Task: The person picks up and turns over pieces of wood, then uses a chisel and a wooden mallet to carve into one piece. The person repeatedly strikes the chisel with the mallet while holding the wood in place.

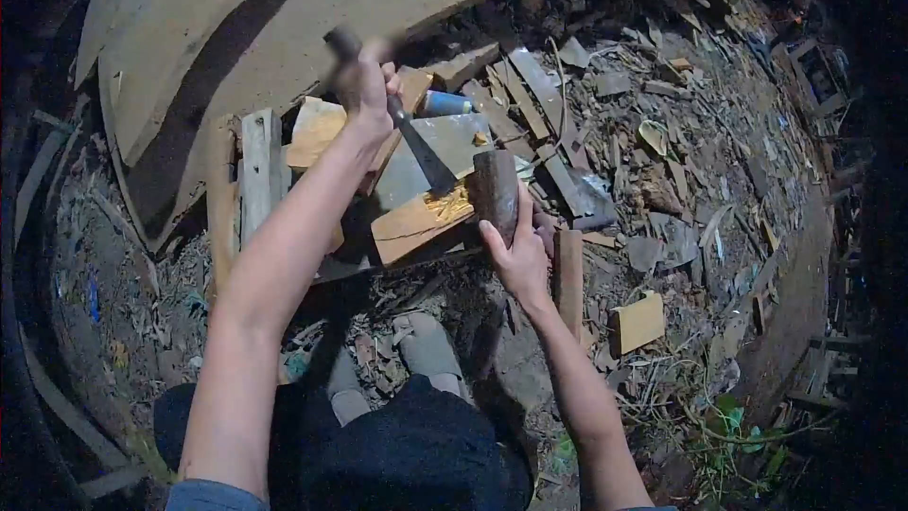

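Observation:
My left hand (367,83) is closed around the upper part of a long metal chisel (416,147), its handle end sticking up past my fist. The chisel slants down to the right, and its wide tip meets a light wood block (416,229). Splintered yellow shavings (448,203) lie around the tip on the block. In my right hand (523,263) is a thick cylindrical wooden mallet (497,191), upright beside the block's right end. My thumb presses on its near side, while the other fingers are partly hidden.
Under the block is a low support with a flat grey board (440,137) and a blue can (446,103). Wood offcuts (260,166) stand to the left. A large curved panel (284,47) lies beyond. Scraps cover the ground, including a small block (639,324). My shoes (426,345) are below.

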`<state>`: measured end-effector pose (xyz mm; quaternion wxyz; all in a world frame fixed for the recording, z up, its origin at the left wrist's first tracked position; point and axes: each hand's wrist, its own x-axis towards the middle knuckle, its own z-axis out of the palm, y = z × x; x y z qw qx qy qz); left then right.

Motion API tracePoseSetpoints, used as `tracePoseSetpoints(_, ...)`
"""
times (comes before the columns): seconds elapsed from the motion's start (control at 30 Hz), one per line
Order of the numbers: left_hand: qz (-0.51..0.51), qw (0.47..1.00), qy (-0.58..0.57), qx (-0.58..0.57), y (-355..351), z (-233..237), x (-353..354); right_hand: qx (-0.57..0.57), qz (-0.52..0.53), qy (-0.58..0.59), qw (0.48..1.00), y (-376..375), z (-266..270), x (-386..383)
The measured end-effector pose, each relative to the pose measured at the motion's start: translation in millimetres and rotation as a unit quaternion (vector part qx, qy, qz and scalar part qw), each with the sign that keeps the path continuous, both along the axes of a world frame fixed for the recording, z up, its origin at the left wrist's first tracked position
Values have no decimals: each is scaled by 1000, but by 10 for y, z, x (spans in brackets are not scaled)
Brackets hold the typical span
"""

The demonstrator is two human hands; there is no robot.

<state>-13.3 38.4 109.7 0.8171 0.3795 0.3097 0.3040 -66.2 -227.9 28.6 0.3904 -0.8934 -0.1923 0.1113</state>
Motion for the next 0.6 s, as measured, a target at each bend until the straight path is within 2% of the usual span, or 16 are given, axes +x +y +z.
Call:
tracePoseSetpoints(0.07, -26, 998, -52, 27, -66, 122, 3, 29, -18, 24, 999, 18, -57, -37)
tracePoseSetpoints(0.13, -49, 996, -40, 62, -129, 221, 32, 64, -33, 43, 996, 82, -109, -75)
tracePoseSetpoints(0.2, -99, 971, -72, 206, -281, 340, 35, 127, -69, 35, 989, 127, -153, -128)
tracePoseSetpoints(0.23, -96, 966, -72, 230, -337, 393, 41, 150, -77, 100, 981, 147, -38, -165)
tracePoseSetpoints(0.27, -99, 965, -71, 231, -392, 439, 30, 151, -80, 101, 980, 169, -69, -204)
tracePoseSetpoints(0.33, -121, 965, -114, 201, -491, 505, -20, 196, -86, 2, 977, 208, -134, -283)
tracePoseSetpoints(0.37, -122, 965, -113, 203, -534, 509, -49, 230, -84, 48, 968, 207, -77, -313)
tracePoseSetpoints(0.5, -133, 961, -91, 227, -647, 508, -168, 230, -97, 20, 968, 228, -157, -338)
tracePoseSetpoints(0.6, -122, 955, -64, 261, -656, 475, -188, 209, -104, 67, 970, 212, -126, -331)
